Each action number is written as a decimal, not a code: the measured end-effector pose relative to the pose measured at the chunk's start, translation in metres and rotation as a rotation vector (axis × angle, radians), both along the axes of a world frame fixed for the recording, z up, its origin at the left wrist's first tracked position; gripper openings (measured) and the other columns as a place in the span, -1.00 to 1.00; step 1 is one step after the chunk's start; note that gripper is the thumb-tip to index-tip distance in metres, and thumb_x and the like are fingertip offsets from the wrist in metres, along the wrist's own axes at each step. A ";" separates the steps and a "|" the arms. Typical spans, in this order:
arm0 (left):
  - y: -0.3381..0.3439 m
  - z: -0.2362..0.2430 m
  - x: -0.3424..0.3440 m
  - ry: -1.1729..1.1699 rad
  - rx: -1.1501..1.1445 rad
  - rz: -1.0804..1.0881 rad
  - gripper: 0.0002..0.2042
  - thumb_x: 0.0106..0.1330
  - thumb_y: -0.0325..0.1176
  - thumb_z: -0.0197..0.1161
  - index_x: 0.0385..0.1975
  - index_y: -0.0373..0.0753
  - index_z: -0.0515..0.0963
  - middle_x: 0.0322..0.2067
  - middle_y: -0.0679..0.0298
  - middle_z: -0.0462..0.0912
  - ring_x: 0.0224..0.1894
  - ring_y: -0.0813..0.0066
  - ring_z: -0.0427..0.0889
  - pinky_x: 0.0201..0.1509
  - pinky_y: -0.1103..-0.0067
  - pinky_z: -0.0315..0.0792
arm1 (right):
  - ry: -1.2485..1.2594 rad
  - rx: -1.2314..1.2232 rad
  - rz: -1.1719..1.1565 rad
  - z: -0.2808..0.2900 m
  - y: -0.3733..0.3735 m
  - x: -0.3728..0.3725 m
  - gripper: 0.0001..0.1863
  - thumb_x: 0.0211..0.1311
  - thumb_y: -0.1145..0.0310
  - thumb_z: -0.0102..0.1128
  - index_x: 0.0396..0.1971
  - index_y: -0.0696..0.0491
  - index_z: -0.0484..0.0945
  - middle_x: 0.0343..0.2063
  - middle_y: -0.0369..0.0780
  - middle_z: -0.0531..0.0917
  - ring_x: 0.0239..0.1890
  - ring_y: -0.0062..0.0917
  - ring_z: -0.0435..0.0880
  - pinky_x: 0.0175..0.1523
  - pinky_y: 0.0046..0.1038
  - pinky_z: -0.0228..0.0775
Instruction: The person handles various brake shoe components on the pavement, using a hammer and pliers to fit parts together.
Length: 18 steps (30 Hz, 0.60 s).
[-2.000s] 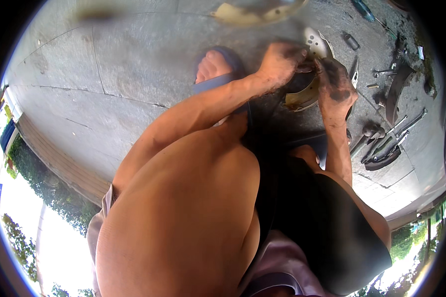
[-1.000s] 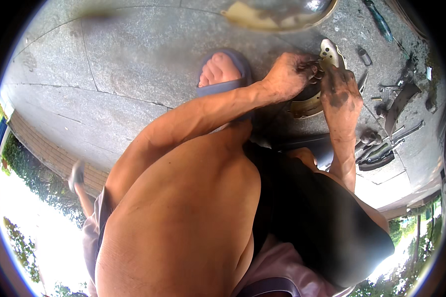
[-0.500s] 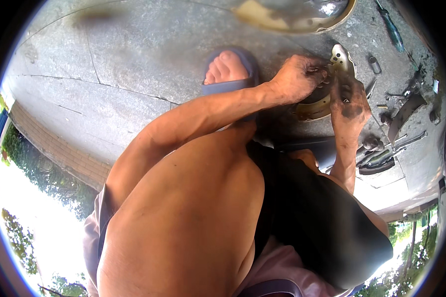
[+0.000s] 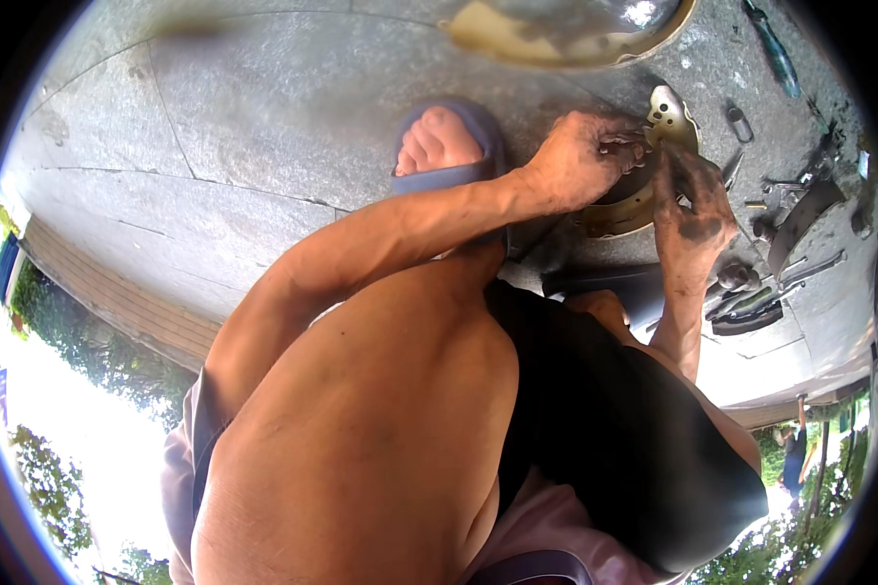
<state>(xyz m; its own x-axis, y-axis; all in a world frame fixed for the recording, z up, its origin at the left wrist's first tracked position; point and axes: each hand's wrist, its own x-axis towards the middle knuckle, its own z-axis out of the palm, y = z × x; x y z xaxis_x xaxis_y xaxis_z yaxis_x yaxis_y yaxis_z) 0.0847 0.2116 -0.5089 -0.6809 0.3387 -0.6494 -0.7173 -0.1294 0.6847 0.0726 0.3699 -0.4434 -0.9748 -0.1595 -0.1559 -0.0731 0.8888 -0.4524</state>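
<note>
A gold-coloured, curved metal brake shoe [image 4: 622, 220] with several round holes at its upper end lies among my fingers. My left hand [image 4: 587, 164] is curled closed at its left side, thumb and fingertips pinched near the holed end. My right hand [image 4: 696, 216] is closed from the other side, with its blackened fingertips pinched together against the shoe's face. The two sets of fingertips nearly meet. Anything small between them is hidden, and so is the middle of the shoe.
A large round metal pan [image 4: 610, 49] stands at the far side. At right lie a teal-handled screwdriver [image 4: 773, 54], a metal cylinder [image 4: 739, 124], a curved dark strip [image 4: 806, 226], wrenches [image 4: 812, 271] and dark curved pieces [image 4: 748, 317]. My sandalled foot [image 4: 442, 146] is left of my hands.
My right hand has shifted slightly right, its fingers a little straighter. My left hand stays nearly in place. The view has tilted slightly, and a distant person now shows at lower right.
</note>
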 end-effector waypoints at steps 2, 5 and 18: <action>0.000 -0.002 0.002 -0.010 0.012 0.018 -0.75 0.38 -0.50 0.23 0.01 -0.44 0.57 -0.14 0.15 0.72 -0.05 0.53 0.64 0.05 0.60 0.56 | 0.084 0.156 0.206 0.000 0.002 -0.003 -0.80 0.06 0.54 0.37 -0.26 0.06 0.74 -0.24 -0.27 0.72 -0.21 -0.43 0.71 -0.15 -0.47 0.62; -0.001 -0.003 0.004 -0.005 0.002 -0.001 -0.74 0.37 -0.51 0.23 0.02 -0.44 0.56 -0.12 0.14 0.72 -0.05 0.53 0.65 0.06 0.59 0.56 | 0.124 0.250 0.306 -0.003 0.001 -0.003 -0.79 0.03 0.56 0.36 -0.28 0.04 0.75 -0.23 -0.29 0.72 -0.18 -0.47 0.71 -0.15 -0.50 0.62; -0.008 0.005 0.000 0.120 -0.133 -0.076 -0.71 0.31 -0.47 0.29 0.02 -0.33 0.59 -0.15 0.12 0.74 -0.11 0.50 0.71 -0.01 0.55 0.59 | -0.036 0.000 0.063 0.000 -0.004 -0.007 -0.83 0.13 0.51 0.38 -0.25 0.07 0.73 -0.28 -0.26 0.74 -0.26 -0.47 0.75 -0.15 -0.48 0.62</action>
